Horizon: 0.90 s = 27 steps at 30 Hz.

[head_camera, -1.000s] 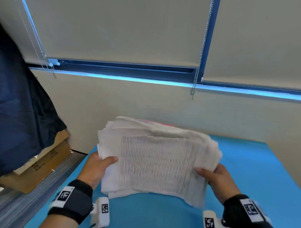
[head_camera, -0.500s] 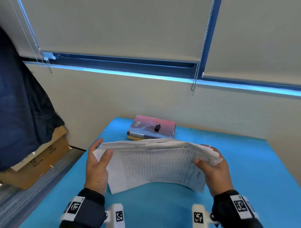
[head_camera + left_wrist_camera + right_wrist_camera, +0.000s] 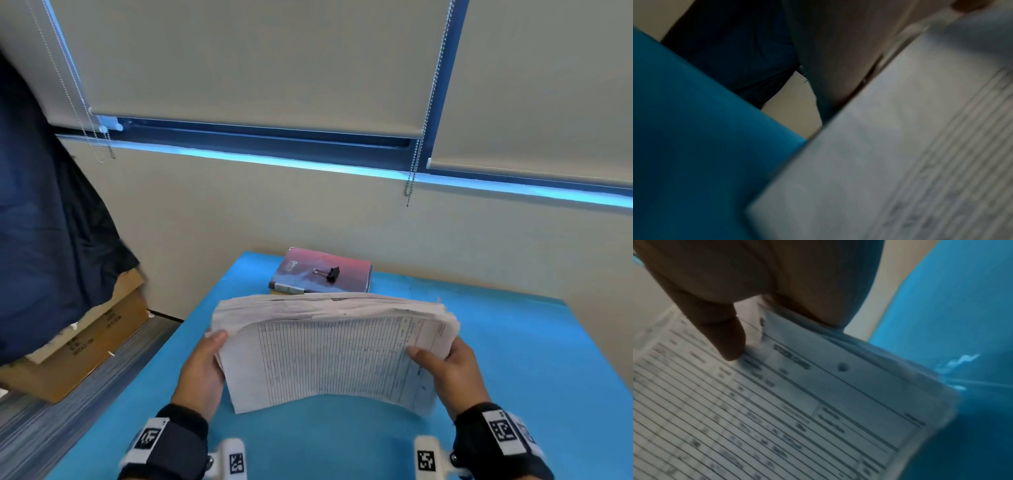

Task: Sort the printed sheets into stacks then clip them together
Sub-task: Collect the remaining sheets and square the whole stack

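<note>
- Above the blue table point(image 3: 513, 342), a thick stack of printed sheets point(image 3: 335, 356) was held up at both ends.
- Left hand point(image 3: 202, 373) gripped its left edge, thumb on top.
- Right hand point(image 3: 448, 373) clamped its right edge, thumb pressing the ruled top page.
- Behind the stack, a black binder clip point(image 3: 328, 273) lay on a book point(image 3: 320, 272).

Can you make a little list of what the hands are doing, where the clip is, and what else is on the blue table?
left hand: grips the left edge of the sheets
right hand: grips the right edge, thumb on top
sheets: thick bundle, held above the table, sagging in the middle
top sheet: lined form
clip: black, lying on the book, not on the sheets
book: at the table's far edge, by the wall
</note>
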Available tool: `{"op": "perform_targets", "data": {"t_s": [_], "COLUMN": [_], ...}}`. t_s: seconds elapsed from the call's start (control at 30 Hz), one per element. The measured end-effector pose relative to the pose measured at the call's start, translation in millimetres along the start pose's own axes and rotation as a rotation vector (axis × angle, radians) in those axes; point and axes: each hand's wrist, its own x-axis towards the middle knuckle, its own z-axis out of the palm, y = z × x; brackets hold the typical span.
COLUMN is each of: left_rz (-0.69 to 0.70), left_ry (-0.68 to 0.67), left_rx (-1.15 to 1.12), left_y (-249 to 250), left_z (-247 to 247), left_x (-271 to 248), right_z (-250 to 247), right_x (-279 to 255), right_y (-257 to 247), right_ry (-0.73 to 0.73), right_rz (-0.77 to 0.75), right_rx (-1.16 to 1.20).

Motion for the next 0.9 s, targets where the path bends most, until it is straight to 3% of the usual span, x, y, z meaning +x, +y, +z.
{"op": "perform_targets", "data": {"t_s": [0.07, 0.13, 0.2, 0.33, 0.5, 0.77, 0.9], "left_rz": [-0.028, 0.026, 0.076, 0.204, 0.196, 0.232, 0.280], "left_ry": [0.006, 0.036, 0.116, 0.134, 0.047, 0.035, 0.123], "left_rx": [0.144, 0.423, 0.542, 0.462, 0.418, 0.195, 0.277], "left_y": [-9.5, -18.9, -21.4, -6.4, 0.1, 2.2, 11.7], "left_z": [-7.9, -13.2, -9.2, 4.7, 4.6, 9.7, 26.3], "left_x": [-10.7, -12.1, -8.6, -0.3, 0.4, -5.3, -9.4], "right_z": [3.1, 8.7, 16.2, 22.0, 17.5, 18.1, 16.6], "right_x": [-1.2, -0.7, 0.7, 4.6, 4.8, 13.5, 9.4], "right_y": [4.2, 4.0, -1.2, -14.5, -24.1, -6.9, -4.0], "right_ry": [-0.012, 0.028, 0.099, 0.177, 0.162, 0.110, 0.060], "right_rz": [0.037, 0.030, 0.001, -0.089, -0.221, -0.046, -0.056], "right_rx": [0.019, 0.056, 0.076, 0.117, 0.104, -0.047, 0.007]}}
